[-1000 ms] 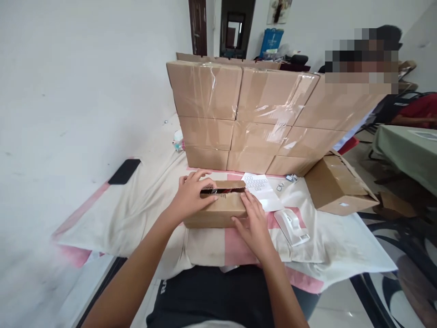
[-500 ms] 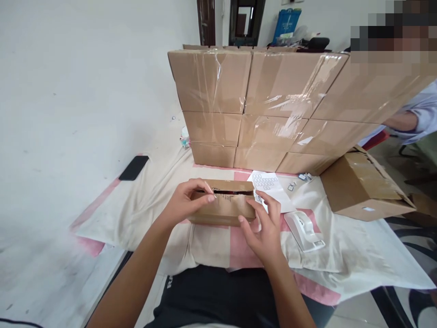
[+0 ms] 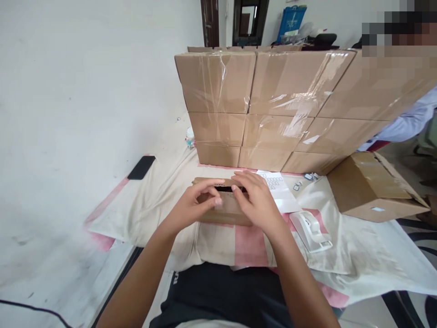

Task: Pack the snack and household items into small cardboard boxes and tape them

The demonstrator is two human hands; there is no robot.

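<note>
A small cardboard box (image 3: 227,210) lies on the cloth in front of me, with a dark gap along its top between the flaps. At its left end is my left hand (image 3: 196,203), fingers curved over the top and the thumb apart from the index finger. My right hand (image 3: 256,198) lies across the right part of the top, fingers stretched out and thumb near the gap. It covers the box's right end. Nothing held shows in either hand.
Large taped cardboard boxes (image 3: 269,98) stand stacked behind. An open box (image 3: 372,191) sits at right, beyond a white tape dispenser (image 3: 311,232). A printed paper sheet (image 3: 282,193) and a black phone (image 3: 141,167) lie on the cloth. Another person's sleeve (image 3: 406,120) shows far right.
My right hand has moved left and up, from the box's right end onto its top. The index finger and thumb of my left hand have spread farther apart. The view has shifted slightly.
</note>
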